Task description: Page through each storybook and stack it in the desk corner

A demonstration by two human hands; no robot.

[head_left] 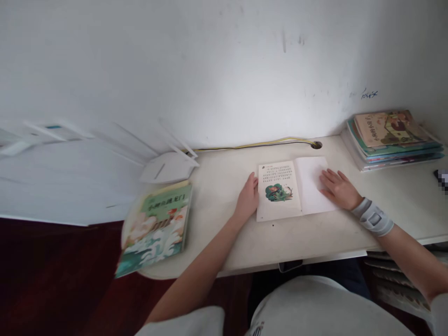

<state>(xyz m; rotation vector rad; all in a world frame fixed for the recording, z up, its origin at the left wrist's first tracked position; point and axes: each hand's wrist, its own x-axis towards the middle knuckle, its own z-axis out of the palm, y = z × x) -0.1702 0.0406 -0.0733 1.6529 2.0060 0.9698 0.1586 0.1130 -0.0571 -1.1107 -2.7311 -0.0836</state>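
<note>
An open book (280, 211) lies flat on the white desk (217, 186). Its left page carries printed text and a green picture, while the right page looks blank. Along the book's left edge rests my left hand (247, 198), fingers stretched forward and partly hidden on the book side; it touches or nearly touches that edge. My right hand (340, 189) lies on the right page near its outer edge, palm down with the fingers spread. A grey wrist wrap goes around my right wrist.
A green illustrated book (157, 224) lies at the desk's left end, jutting past its edge. Behind it stands a white router (168, 168) with antennas. Cables (245, 145) run along the wall to a desk hole. Several stacked books (392, 135) sit at the back right.
</note>
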